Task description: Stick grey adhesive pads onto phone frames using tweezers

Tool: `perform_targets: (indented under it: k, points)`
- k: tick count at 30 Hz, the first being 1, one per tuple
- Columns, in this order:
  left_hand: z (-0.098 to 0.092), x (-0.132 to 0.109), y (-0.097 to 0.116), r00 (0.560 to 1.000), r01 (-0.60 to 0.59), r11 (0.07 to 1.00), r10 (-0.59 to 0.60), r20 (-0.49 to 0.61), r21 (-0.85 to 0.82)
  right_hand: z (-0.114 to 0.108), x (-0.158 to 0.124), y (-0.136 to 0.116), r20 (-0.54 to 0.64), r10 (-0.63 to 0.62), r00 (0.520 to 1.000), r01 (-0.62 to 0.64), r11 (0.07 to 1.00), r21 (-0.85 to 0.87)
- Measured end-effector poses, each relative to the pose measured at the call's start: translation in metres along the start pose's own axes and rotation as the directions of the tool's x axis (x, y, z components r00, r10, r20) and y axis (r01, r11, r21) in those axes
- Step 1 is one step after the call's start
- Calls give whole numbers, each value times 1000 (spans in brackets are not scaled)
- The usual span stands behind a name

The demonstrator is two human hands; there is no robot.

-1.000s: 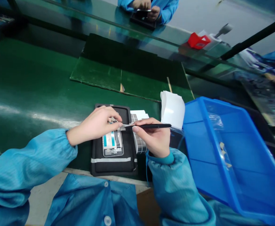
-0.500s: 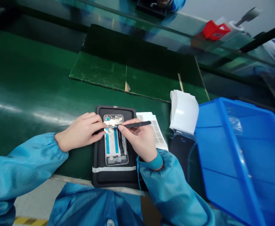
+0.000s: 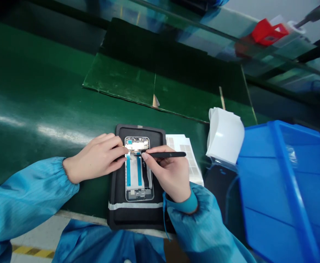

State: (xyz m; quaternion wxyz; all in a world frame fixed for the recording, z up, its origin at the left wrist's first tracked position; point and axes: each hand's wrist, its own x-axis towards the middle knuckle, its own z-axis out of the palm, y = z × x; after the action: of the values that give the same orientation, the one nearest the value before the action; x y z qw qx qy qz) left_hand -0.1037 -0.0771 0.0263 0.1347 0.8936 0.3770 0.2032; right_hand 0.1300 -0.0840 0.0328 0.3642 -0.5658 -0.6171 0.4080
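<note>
One left hand (image 3: 96, 159) of ours reaches palm-down toward right, thumb and forefinger slightly apart at opened phone (image 3: 134, 177), while our right hand (image 3: 173, 171) pinches black tweezers (image 3: 171, 154) pointing left.

Green table (image 3: 34, 98), glare streaks on L. Dk-green board (image 3: 124, 78) lying toward the back, seam approx mid, tan torn patch (image 3: 155, 101) at front edge, thin tan strip (image 3: 222, 98) nr R end. Curled wht sheets (image 3: 227, 133) by board's R front, next to big blue bin (image 3: 266, 186) w/ a bit of clear plastic (image 3: 292, 155) inside. Far R bkgd, blurry: red obj (image 3: 266, 32) beside a wht roll (image 3: 293, 32). Floor (image 3: 39, 230) btm L, w/ yel/blk striped tape (image 3: 34, 251).
</note>
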Motion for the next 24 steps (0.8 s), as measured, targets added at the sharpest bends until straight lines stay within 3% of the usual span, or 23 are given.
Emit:
perform_targets:
  k: [24]
  points:
    - [-1,1,0,1000,-11,1000,11,3,22,-1,-1,-1,10,-15,1000,16,999,-50]
